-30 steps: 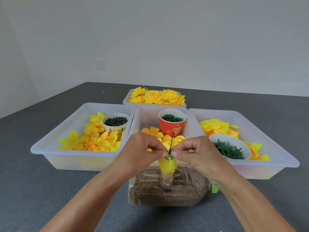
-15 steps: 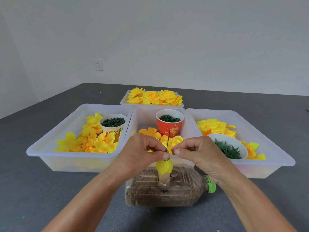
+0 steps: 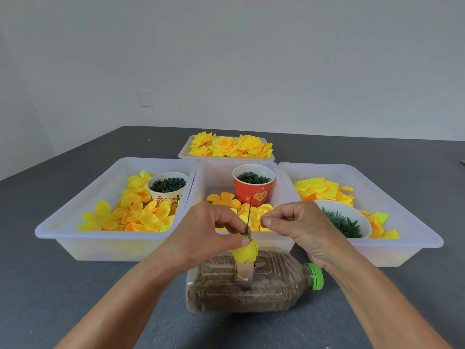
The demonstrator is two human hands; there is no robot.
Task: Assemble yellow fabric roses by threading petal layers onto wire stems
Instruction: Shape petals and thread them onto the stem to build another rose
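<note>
Two hands at work: left hand (image 3: 201, 235) pinches soft, light bud (image 3: 245, 253) at green base; right hand (image 3: 297, 227) fingertips pinched, contents unclear. Thin stiff wire (image 3: 249, 215) upright; grip low.

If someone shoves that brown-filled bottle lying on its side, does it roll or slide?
Probably slides rather than rolls: the bottle looks flat-sided and rectangular, lying on one broad face on the table. Likely heavy for its size, since brown granular fill occupies most of it. The yellow bud standing in its top holder could wobble if it is jolted.
</note>
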